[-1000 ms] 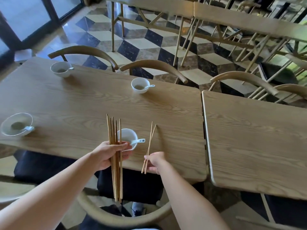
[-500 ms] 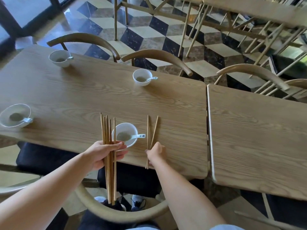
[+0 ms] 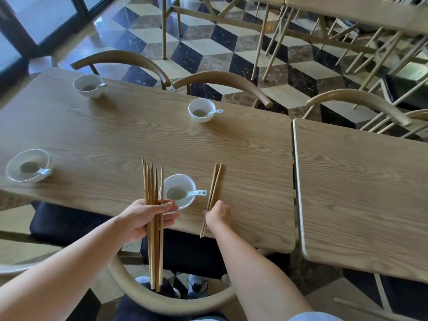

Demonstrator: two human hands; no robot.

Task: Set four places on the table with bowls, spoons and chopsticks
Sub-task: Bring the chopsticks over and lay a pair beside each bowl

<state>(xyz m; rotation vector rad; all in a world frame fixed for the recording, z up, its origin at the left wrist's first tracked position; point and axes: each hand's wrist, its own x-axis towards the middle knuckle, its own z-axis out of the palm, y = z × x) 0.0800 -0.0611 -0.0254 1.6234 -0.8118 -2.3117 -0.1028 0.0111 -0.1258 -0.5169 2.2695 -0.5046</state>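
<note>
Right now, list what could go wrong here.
1. The pair of chopsticks in the right hand has its near ends about at the table edge; released there, it may tip off.
2. The bundle in the left hand overlaps the rim of the near bowl and could nudge it or its spoon.

We see a long wooden table point(image 3: 115, 140) carrying four white bowls: a far-left bowl point(image 3: 88, 85), a far-middle bowl point(image 3: 201, 110), a near-left bowl point(image 3: 27, 165) and a near bowl point(image 3: 178, 191). A pair of chopsticks point(image 3: 214, 184) lies just right of the near bowl.
</note>
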